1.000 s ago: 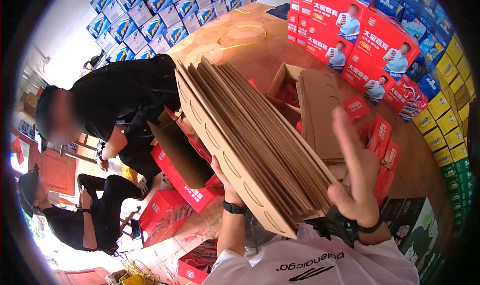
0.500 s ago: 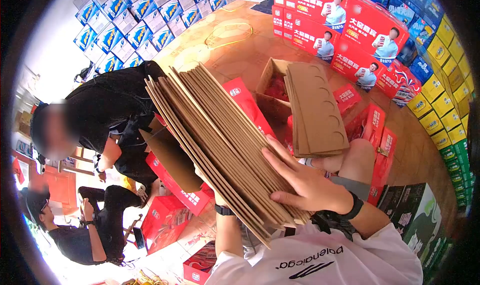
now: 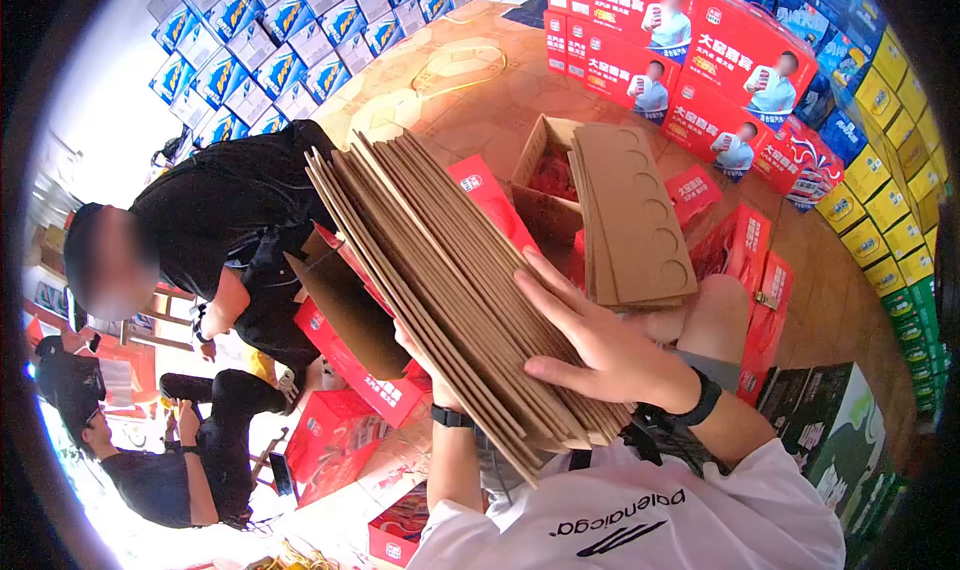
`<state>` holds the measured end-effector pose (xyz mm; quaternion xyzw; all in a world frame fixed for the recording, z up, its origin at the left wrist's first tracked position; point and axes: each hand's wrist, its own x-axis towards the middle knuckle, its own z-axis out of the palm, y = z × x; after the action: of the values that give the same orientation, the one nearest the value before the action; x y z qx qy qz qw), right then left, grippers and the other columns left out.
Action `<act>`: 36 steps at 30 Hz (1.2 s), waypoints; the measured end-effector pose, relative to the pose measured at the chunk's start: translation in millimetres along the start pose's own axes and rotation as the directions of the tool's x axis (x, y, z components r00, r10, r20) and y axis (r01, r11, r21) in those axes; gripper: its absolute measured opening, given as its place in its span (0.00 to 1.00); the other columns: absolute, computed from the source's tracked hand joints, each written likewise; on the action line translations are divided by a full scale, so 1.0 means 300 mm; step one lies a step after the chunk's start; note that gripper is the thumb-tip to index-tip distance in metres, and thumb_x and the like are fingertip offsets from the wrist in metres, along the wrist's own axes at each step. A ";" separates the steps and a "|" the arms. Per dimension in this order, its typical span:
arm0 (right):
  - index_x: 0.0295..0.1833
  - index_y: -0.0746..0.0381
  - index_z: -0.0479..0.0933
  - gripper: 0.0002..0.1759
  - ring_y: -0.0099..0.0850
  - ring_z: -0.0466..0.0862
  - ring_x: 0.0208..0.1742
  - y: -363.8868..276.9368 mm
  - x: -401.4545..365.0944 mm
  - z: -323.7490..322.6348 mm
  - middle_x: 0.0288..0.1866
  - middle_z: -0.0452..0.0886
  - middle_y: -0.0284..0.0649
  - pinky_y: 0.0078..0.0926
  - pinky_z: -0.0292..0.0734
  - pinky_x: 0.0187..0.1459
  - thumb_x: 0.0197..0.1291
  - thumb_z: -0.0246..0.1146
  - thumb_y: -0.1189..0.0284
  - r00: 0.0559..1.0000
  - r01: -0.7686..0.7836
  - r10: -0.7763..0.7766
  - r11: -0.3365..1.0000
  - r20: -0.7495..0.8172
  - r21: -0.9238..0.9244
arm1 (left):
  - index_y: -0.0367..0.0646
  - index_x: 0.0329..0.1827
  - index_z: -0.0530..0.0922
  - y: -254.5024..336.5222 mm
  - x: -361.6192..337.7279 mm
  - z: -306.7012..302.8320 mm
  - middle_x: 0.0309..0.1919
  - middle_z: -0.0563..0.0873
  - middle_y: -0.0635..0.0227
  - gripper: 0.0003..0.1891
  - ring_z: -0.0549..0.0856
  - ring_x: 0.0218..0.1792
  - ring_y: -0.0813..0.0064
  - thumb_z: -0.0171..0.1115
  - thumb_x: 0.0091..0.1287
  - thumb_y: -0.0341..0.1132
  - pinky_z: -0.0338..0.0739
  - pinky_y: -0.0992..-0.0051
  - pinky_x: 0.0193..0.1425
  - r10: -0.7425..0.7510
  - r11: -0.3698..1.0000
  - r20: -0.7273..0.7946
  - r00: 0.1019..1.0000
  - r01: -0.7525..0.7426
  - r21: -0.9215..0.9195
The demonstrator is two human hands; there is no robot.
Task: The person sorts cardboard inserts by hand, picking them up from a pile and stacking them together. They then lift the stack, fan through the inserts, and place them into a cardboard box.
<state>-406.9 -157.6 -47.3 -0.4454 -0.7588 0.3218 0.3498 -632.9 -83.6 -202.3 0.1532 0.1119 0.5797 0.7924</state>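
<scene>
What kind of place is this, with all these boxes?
Probably a storeroom or packing room: red cartons and blue cartons are piled in tall stacks, and the right hand rests on a stack of cardboard sheets.

The cardboard sheets (image 3: 450,290) are plain brown corrugated board, matt and rough at the cut edges. At two o'clock the punched cardboard pile (image 3: 640,210) has the same dull finish. The red cartons (image 3: 700,60) at one o'clock are glossy printed card. The floor (image 3: 480,100) at twelve looks smooth and polished. The shirt (image 3: 640,520) at six is white cloth.
</scene>
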 end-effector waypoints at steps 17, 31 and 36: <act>0.81 0.70 0.57 0.40 0.47 0.54 0.86 -0.113 0.042 -0.083 0.86 0.53 0.50 0.57 0.52 0.79 0.74 0.56 0.54 0.946 0.257 -0.153 0.891 0.286 -0.374 | 0.42 0.81 0.59 -0.014 0.011 0.000 0.77 0.66 0.58 0.35 0.64 0.77 0.60 0.47 0.80 0.55 0.64 0.60 0.80 -0.062 0.978 0.235 0.970 0.107 -0.181; 0.84 0.69 0.44 0.50 0.50 0.42 0.88 -0.026 0.254 -0.062 0.88 0.43 0.55 0.63 0.38 0.81 0.74 0.52 0.45 0.986 0.151 -0.164 0.800 0.031 -0.581 | 0.39 0.82 0.56 -0.002 0.015 0.017 0.79 0.62 0.57 0.32 0.59 0.80 0.61 0.45 0.83 0.50 0.59 0.61 0.83 -0.115 0.911 0.467 0.877 0.281 -0.303; 0.83 0.70 0.49 0.53 0.49 0.47 0.87 -0.032 0.238 -0.050 0.87 0.47 0.54 0.66 0.44 0.77 0.69 0.56 0.41 0.983 0.142 -0.184 0.782 -0.007 -0.607 | 0.40 0.82 0.56 0.002 0.017 0.034 0.79 0.62 0.56 0.32 0.60 0.80 0.60 0.46 0.83 0.50 0.59 0.61 0.83 -0.122 0.909 0.482 0.867 0.293 -0.296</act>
<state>-424.5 -94.5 -13.9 -0.4767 -0.8454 0.0170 0.2405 -628.3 -79.8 -192.7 0.1234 -0.1678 0.4481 0.8694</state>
